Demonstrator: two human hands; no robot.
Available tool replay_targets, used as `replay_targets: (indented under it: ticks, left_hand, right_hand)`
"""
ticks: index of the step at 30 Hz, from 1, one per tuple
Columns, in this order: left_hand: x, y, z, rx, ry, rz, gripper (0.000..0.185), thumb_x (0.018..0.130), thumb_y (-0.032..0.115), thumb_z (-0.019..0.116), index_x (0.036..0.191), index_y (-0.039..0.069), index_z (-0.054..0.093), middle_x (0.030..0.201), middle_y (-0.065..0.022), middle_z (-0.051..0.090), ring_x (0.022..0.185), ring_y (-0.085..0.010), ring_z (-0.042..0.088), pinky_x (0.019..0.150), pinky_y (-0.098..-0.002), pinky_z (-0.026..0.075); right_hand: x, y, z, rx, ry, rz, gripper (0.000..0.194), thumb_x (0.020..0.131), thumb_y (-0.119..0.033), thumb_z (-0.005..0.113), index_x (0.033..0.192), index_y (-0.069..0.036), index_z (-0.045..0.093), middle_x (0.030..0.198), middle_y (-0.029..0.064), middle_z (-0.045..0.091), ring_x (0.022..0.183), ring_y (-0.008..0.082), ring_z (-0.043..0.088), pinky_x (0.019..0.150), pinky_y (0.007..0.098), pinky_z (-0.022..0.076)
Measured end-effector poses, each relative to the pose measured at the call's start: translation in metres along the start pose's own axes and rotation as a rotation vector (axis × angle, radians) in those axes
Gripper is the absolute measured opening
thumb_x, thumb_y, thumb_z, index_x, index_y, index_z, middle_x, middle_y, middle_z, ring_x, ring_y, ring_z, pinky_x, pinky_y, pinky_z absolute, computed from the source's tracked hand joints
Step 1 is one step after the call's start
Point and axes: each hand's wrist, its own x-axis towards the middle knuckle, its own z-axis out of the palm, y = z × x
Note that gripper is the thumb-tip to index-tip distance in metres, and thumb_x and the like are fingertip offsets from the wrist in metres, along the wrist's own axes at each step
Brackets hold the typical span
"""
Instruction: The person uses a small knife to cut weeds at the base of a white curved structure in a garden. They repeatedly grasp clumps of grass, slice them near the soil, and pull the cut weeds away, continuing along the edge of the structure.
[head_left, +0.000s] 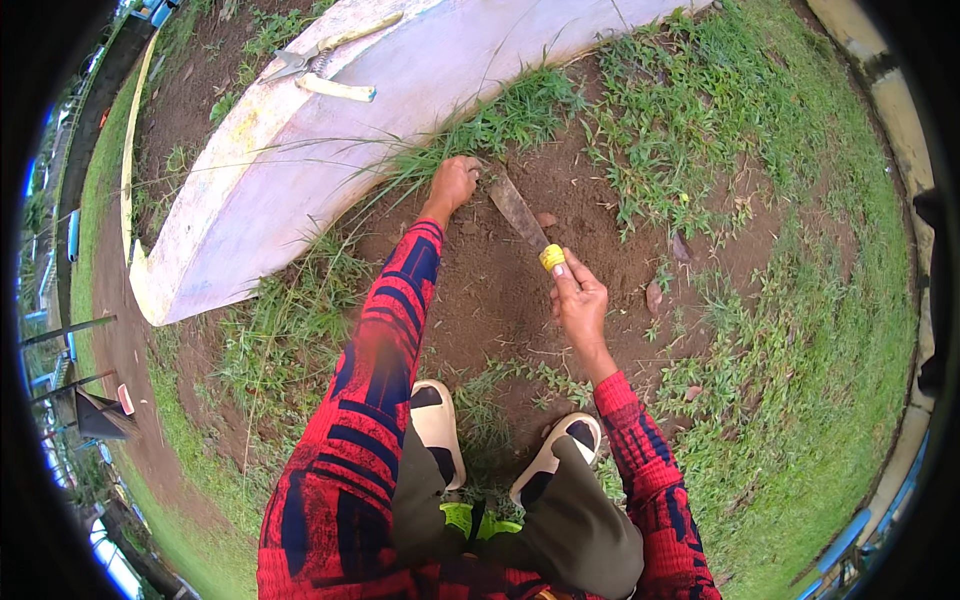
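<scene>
My left hand (452, 184) is closed around the base of a tuft of long grass (409, 163), low over the soil. The blades of the tuft trail left across a pale concrete edging (247, 217). My right hand (581, 300) grips a flat-bladed knife (519, 210) by its handle, which has yellow wrapping near the blade. The knife's tip points up and left, close to my left fingers; whether it touches the roots is hard to tell. Bare brown soil (495, 292) lies under both hands.
Pruning shears (319, 64) with worn pale handles lie spread on the edging. Low weeds (675, 150) grow to the right, with a wall (904, 120) beyond. My sandals (435, 427) flank a bright green plastic object (457, 516) beneath me. A dark dustpan-like object (101, 416) stands far left.
</scene>
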Motion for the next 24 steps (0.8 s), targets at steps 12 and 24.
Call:
replay_targets:
  ticks: [12, 24]
  left_hand:
    - [0.002, 0.009, -0.012, -0.14, -0.015, -0.218, 0.02, 0.081, 0.019, 0.066, 0.095, 0.005, 0.069, 0.09, -0.0167, 0.068, 0.085, -0.0324, 0.065, 0.077, -0.0387, 0.05]
    - [0.003, -0.001, -0.038, -0.083, -0.011, -0.09, 0.022, 0.081, 0.021, 0.066, 0.095, 0.004, 0.069, 0.088, -0.0174, 0.068, 0.083, -0.0314, 0.065, 0.077, -0.0384, 0.05]
  right_hand:
    - [-0.033, -0.034, -0.005, 0.16, 0.034, 0.211, 0.04, 0.094, -0.02, 0.057, 0.131, -0.007, 0.053, 0.063, -0.0006, 0.055, 0.043, 0.0043, 0.043, 0.035, 0.0205, 0.0341]
    - [-0.081, -0.045, -0.043, 0.244, 0.064, 0.353, 0.041, 0.096, -0.027, 0.054, 0.132, -0.008, 0.051, 0.064, 0.0021, 0.056, 0.043, 0.0067, 0.045, 0.035, 0.0219, 0.0358]
